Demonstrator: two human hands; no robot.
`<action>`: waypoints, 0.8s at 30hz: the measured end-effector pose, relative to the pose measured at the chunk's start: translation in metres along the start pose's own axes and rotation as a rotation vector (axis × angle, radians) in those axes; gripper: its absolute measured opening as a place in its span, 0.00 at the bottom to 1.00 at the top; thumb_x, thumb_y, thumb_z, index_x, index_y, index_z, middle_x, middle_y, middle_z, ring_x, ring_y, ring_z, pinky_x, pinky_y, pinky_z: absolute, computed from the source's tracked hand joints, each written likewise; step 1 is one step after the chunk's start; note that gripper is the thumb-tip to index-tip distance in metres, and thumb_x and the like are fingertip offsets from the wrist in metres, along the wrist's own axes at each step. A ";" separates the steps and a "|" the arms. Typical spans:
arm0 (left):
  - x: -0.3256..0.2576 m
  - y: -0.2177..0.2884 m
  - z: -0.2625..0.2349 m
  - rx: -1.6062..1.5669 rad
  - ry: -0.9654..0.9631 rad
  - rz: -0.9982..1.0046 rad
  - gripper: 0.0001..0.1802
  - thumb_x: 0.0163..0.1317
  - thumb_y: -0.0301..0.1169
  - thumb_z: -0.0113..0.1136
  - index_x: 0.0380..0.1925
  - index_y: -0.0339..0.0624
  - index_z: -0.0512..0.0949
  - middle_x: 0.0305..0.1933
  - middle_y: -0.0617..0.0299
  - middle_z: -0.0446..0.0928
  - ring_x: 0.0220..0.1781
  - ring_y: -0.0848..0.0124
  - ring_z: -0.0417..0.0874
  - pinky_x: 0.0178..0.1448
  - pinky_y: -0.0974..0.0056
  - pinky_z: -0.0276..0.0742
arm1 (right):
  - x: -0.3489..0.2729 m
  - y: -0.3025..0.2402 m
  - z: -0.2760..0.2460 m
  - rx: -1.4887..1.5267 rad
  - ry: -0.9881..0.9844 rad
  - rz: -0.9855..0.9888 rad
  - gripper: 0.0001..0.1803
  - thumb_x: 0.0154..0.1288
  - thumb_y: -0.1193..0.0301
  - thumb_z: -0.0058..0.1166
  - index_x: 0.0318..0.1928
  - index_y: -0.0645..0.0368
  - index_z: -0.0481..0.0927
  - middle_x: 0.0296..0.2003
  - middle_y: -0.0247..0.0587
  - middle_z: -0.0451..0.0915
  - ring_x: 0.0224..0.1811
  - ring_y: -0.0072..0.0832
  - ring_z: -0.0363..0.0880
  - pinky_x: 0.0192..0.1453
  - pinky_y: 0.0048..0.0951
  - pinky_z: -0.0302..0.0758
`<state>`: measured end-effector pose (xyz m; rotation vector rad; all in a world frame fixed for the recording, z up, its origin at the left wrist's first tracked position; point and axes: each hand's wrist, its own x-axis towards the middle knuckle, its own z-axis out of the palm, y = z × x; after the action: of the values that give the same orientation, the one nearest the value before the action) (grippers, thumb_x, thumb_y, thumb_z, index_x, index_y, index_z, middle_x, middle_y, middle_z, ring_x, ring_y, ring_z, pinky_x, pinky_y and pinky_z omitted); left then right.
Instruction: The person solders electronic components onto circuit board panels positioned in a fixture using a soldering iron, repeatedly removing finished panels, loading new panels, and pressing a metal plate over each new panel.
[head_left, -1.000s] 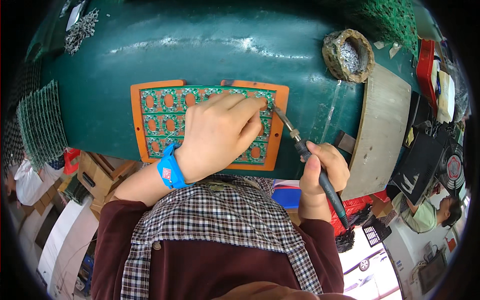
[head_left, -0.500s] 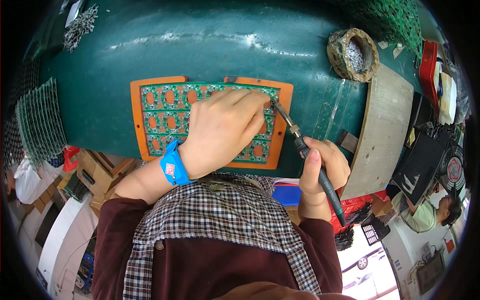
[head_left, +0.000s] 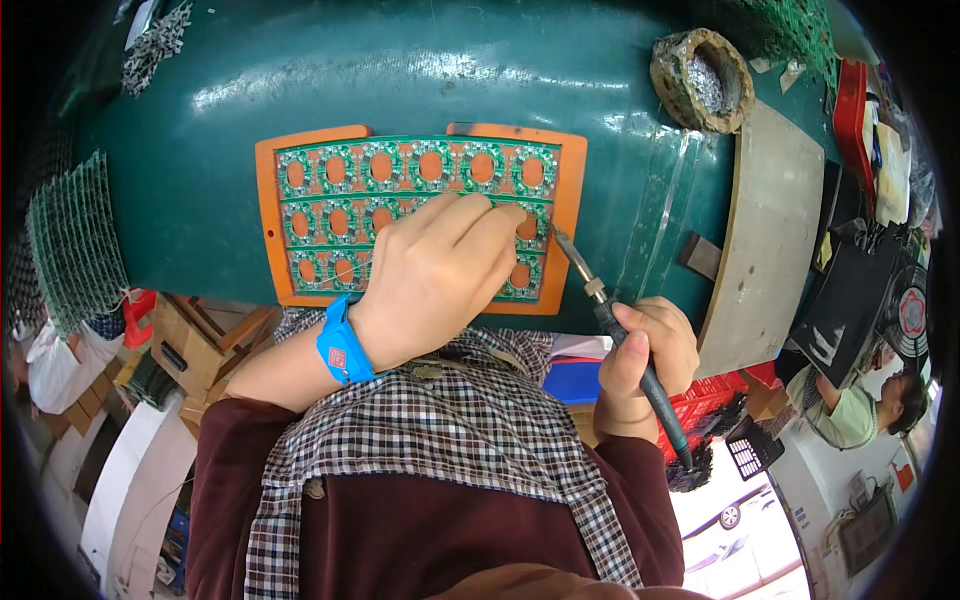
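Nearest, at about 4 o'clock, the right hand [head_left: 645, 360] has its grip closed tight around the dark handle of a soldering iron [head_left: 625, 335]. It holds the tool like a pencil. The thin metal tip points up toward 11 o'clock and sits just beside the right edge of the orange tray [head_left: 270, 215].

A little farther out, near the middle, the left hand [head_left: 435, 275] lies flat on the green circuit board panel [head_left: 400, 170]. Its fingers are stretched out and press on the lower right rings. The hand holds nothing in its grip. A blue wrist strap [head_left: 340, 350] goes round that wrist.

The panel has rows of small round rings and sits in the tray on the green worktop [head_left: 200, 150]. I cannot tell which rings are already soldered, so how much work is done stays unclear. The tip is at the right end of the panel.

Farther off, at 1 o'clock, a round holder with shiny metal bits [head_left: 703, 78] sits on the worktop.

Compared with a moment ago, the iron tip has pulled away from the panel a bit, and the left hand has stayed on the board
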<state>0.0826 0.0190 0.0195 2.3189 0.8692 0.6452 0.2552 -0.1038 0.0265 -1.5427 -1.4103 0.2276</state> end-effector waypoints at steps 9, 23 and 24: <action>0.009 -0.002 -0.001 0.024 0.083 -0.051 0.10 0.53 0.19 0.60 0.37 0.39 0.80 0.24 0.59 0.74 0.22 0.65 0.76 0.26 0.63 0.71 | 0.010 0.000 0.005 -0.078 -0.044 0.045 0.07 0.56 0.77 0.54 0.35 0.67 0.81 0.18 0.41 0.75 0.16 0.30 0.74 0.20 0.26 0.70; 0.018 -0.011 0.012 0.101 0.054 0.006 0.14 0.50 0.24 0.62 0.39 0.44 0.79 0.27 0.62 0.74 0.26 0.65 0.78 0.26 0.64 0.75 | 0.023 0.001 0.017 -0.092 -0.087 -0.007 0.07 0.54 0.77 0.60 0.35 0.65 0.82 0.20 0.40 0.77 0.17 0.28 0.75 0.21 0.24 0.70; 0.017 -0.010 0.011 0.149 0.055 0.030 0.14 0.50 0.24 0.61 0.39 0.43 0.79 0.28 0.62 0.74 0.27 0.65 0.78 0.26 0.64 0.75 | 0.022 -0.001 0.017 -0.116 -0.079 -0.025 0.07 0.53 0.77 0.60 0.35 0.65 0.82 0.20 0.40 0.78 0.18 0.28 0.76 0.21 0.24 0.71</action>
<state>0.0966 0.0335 0.0092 2.4610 0.9379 0.6802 0.2497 -0.0768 0.0287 -1.6252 -1.5267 0.1966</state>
